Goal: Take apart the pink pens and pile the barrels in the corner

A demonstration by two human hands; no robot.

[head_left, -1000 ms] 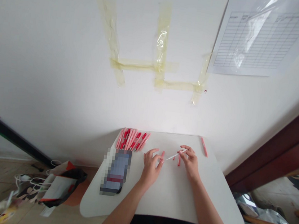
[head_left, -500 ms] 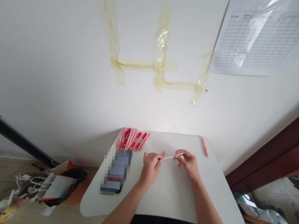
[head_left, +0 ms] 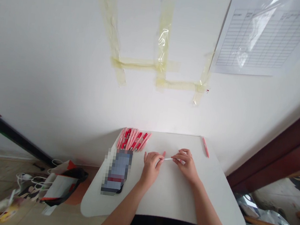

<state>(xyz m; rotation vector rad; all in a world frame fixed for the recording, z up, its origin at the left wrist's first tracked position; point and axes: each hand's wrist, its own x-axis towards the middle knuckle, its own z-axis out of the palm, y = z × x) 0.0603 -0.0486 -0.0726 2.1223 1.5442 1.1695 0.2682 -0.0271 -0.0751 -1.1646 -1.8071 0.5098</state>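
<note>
Over the middle of the white table, a thin white pen refill runs between my two hands. My left hand is closed in a pinch on its left end. At the other end, the fingertips of my right hand are pinched on it too. A pink pen part lies just behind my left fingertips, partly hidden. Another small pink piece is mostly covered by my right fingers.
Many pink and red pens lie in a bunch at the table's back left. In front of them is a phone, blurred out. A single pink pen lies at the back right. The wall stands behind the white table.
My right hand has moved slightly left and its fingers have slid along the refill towards my left hand, so less of it shows. My left hand has hardly moved.
</note>
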